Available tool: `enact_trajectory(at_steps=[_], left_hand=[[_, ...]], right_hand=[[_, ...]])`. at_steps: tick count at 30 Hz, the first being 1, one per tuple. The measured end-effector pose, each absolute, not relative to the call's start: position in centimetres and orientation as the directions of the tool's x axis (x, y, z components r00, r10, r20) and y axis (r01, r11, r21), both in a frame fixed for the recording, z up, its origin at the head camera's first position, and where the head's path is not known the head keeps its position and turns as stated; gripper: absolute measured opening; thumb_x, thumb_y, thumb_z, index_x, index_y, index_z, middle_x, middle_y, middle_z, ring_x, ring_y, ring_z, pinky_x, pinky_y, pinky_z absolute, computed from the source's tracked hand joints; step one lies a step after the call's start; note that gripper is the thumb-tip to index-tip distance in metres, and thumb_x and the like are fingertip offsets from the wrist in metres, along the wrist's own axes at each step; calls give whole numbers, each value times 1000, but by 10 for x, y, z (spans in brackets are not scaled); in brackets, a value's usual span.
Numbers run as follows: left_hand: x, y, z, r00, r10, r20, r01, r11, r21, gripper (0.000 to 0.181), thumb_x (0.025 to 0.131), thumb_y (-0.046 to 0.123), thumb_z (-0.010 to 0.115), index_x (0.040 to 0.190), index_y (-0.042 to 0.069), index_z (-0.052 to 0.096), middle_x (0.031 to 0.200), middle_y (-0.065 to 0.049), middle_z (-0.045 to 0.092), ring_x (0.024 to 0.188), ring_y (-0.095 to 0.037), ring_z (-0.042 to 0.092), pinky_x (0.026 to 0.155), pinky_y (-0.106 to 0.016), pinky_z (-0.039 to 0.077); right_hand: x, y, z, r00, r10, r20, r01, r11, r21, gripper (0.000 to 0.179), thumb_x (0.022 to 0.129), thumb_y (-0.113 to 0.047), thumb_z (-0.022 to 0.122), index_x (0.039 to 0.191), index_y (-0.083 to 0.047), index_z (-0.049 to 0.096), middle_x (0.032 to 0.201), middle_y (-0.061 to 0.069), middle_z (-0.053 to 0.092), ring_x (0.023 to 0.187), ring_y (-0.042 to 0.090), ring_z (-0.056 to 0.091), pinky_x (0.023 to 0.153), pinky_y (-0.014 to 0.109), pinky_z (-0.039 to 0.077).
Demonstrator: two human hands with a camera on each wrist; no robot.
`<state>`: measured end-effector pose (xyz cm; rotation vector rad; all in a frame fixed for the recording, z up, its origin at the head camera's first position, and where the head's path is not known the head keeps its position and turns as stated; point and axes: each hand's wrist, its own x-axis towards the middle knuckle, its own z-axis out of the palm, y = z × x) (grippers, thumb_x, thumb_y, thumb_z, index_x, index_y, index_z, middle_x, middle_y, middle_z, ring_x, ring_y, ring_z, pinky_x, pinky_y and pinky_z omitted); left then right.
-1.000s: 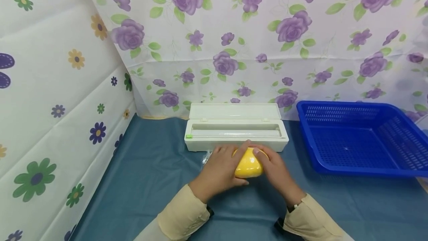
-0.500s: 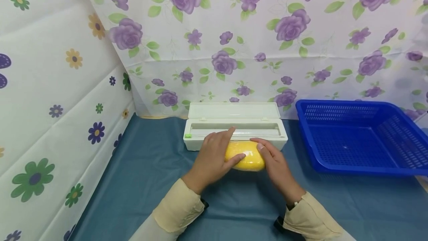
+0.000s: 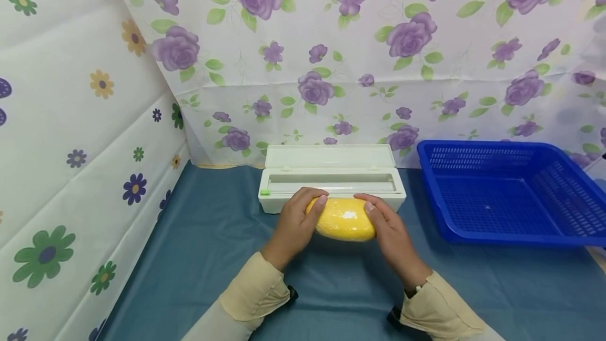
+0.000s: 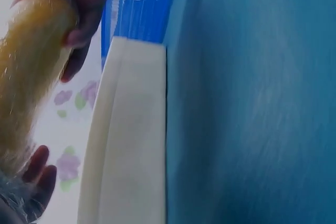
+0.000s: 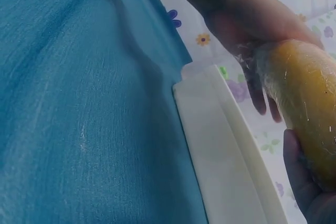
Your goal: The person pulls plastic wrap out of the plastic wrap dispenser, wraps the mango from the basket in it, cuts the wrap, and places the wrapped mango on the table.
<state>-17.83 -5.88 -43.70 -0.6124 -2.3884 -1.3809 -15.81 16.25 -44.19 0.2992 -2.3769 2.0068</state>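
Observation:
A plump yellow oblong fruit (image 3: 345,219), mango-like in shape, is tightly covered in shiny clear film. My left hand (image 3: 293,225) grips its left end, thumb on the near side and fingers going behind. At the other end, my right hand (image 3: 395,236) holds it the same way. Both wrist views show the fruit (image 4: 29,51) raised above the cloth. Loose crinkled film (image 4: 13,198) bunches at the left hand's end. Just behind the fruit stands a white cling-film box (image 3: 274,205), its lid (image 3: 331,156) up and a film roll (image 3: 360,187) inside.
A blue plastic basket (image 3: 521,242) sits to the right of the box. Blue-green cloth (image 3: 208,257) covers the table. Flower-printed sheets (image 3: 284,41) hang behind and along the left side.
The left hand has moved left from the fruit's top to its left end, its raised finger now lowered. The fruit has turned lengthwise and shows more of itself. The right hand has hardly moved.

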Motion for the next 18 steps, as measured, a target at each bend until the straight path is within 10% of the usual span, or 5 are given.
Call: enact_trajectory(at_steps=[9, 18], left_hand=[[-175, -46, -438, -975, 41, 217, 218, 30, 975, 20, 99, 25, 63, 113, 12, 69, 116, -7, 68, 92, -18, 65, 77, -26, 57], [-169, -39, -430, -998, 3, 66, 61, -350, 935, 28, 97, 19, 61, 112, -4, 67, 117, -19, 68, 99, -26, 69, 83, -33, 59]], right_hand=[[-155, 161, -443, -973, -149, 178, -197, 128, -972, 41, 111, -33, 37, 138, -10, 59, 123, 5, 61, 101, 22, 57, 89, 28, 49], [-152, 156, -444, -970, -140, 201, -217, 117, -969, 37, 110, -29, 39, 136, -12, 61, 117, 5, 63, 97, 22, 58, 86, 28, 50]])
